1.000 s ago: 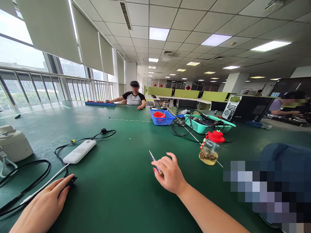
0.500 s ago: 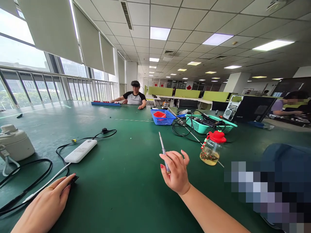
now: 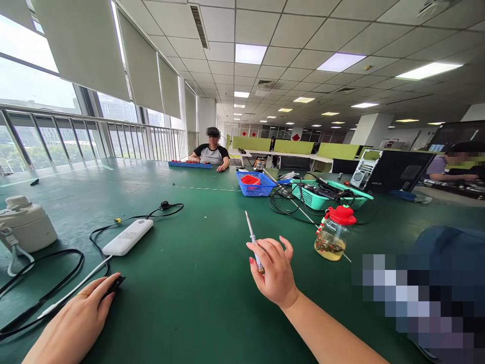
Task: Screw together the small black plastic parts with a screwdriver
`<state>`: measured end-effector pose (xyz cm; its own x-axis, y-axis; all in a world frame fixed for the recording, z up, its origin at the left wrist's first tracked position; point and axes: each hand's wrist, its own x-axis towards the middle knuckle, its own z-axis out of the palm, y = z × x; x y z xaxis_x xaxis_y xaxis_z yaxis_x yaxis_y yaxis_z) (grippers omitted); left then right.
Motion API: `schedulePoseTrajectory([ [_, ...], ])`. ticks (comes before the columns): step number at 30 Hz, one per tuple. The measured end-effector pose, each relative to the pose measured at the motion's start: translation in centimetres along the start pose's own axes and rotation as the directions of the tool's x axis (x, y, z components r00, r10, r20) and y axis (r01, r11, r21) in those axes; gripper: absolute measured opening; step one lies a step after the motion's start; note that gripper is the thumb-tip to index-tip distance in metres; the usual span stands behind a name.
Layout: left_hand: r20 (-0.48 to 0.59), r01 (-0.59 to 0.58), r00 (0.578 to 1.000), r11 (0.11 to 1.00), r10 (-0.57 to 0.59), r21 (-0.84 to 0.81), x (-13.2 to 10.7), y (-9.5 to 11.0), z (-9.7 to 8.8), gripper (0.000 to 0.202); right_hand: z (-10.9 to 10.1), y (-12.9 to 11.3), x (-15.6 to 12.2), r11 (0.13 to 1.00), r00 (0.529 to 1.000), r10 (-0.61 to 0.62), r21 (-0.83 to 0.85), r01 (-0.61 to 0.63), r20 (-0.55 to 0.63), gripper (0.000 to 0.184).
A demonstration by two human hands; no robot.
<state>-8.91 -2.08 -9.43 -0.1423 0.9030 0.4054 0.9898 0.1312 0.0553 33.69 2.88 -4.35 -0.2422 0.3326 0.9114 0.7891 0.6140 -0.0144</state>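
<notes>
Screwdriver (image 3: 250,229) held ready, its tip put to nothing yet.
Near left, a black piece (image 3: 115,285) is partly covered by the left hand (image 3: 78,312); whether it is gripped cannot be told. Near right, the screwdriver is pinched in the right hand (image 3: 276,270) over the table (image 3: 182,318), tip aimed far; nothing worked by it is seen. Farther left, a white box (image 3: 128,237) is touched by neither hand.

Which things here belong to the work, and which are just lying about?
Seemingly in use: screwdriver, in the right hand; black object, at the left hand.

Apparently lying about: red-lidded jar; blue basket; green basket; white box.
</notes>
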Motion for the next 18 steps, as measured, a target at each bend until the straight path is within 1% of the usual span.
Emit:
schedulePoseTrajectory([
  [6, 0.002, -0.009, 1.000, 1.000, 0.009, 0.009, -0.10, -0.18, 0.13, 0.055, 0.11, -0.04, -0.07, 1.000, 1.000, -0.002, 0.015, 0.002, 0.007, 0.025],
  [9, 0.041, -0.011, 0.999, 1.000, 0.010, 0.027, -0.23, -0.11, 0.19, 0.055, 0.33, 0.06, -0.16, 1.000, 0.997, 0.015, 0.008, -0.016, 0.073, 0.022],
  [12, 0.047, 0.017, 0.999, 1.000, -0.019, 0.025, -0.25, -0.05, 0.28, 0.053, 0.52, 0.12, -0.19, 1.000, 0.990, 0.026, -0.009, -0.025, 0.136, 0.021],
  [18, 0.036, 0.016, 0.999, 1.000, -0.016, 0.004, -0.27, 0.14, 0.09, 0.048, 0.47, 0.07, -0.14, 1.000, 0.992, 0.020, 0.010, -0.022, 0.127, 0.022],
])
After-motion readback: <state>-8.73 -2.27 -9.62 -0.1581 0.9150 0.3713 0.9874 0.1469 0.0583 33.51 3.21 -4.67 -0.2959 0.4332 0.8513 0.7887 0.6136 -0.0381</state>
